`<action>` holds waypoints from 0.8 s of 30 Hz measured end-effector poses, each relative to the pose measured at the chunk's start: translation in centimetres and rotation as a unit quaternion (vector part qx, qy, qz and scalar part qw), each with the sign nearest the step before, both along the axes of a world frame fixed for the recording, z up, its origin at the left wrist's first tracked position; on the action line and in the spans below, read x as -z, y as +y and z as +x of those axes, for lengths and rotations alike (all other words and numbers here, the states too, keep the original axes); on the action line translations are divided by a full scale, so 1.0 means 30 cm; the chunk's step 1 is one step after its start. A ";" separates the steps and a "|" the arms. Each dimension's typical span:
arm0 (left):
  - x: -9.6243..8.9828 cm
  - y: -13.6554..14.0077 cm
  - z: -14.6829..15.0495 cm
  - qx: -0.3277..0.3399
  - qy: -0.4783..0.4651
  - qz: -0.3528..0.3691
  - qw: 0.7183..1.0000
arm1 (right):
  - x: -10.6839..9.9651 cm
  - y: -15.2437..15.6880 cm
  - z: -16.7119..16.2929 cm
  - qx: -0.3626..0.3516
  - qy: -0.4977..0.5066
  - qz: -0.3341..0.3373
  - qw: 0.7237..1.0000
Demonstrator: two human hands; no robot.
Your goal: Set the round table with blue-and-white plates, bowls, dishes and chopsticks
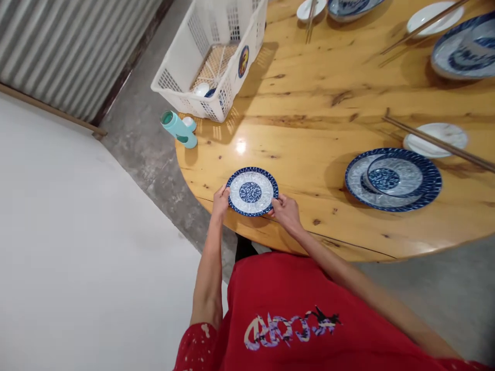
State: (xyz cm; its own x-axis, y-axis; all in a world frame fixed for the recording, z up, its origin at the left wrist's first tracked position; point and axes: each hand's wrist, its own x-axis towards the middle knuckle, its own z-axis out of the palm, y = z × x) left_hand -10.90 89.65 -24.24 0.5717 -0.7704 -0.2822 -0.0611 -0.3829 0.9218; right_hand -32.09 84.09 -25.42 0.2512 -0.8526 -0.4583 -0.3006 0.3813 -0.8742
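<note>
A blue-and-white patterned plate is held between my two hands at the near left edge of the wooden table. My left hand grips its left rim, thumb on top. On the lower right of the rim my right hand is closed the same way. Whether the plate touches the table or hovers just over it, I cannot tell. To the right lies another blue-rimmed plate with a matching bowl in it. Behind that is a small white dish with wooden chopsticks across it.
A white plastic basket stands at the far left, with a white dish and a blue-patterned piece inside. Beside it is a turquoise bottle. More place settings, including a plate and a white dish, lie at the far right.
</note>
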 end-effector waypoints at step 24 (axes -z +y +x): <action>0.033 -0.348 0.336 0.299 -0.032 0.005 0.954 | 0.037 0.025 0.279 0.165 0.107 0.009 0.980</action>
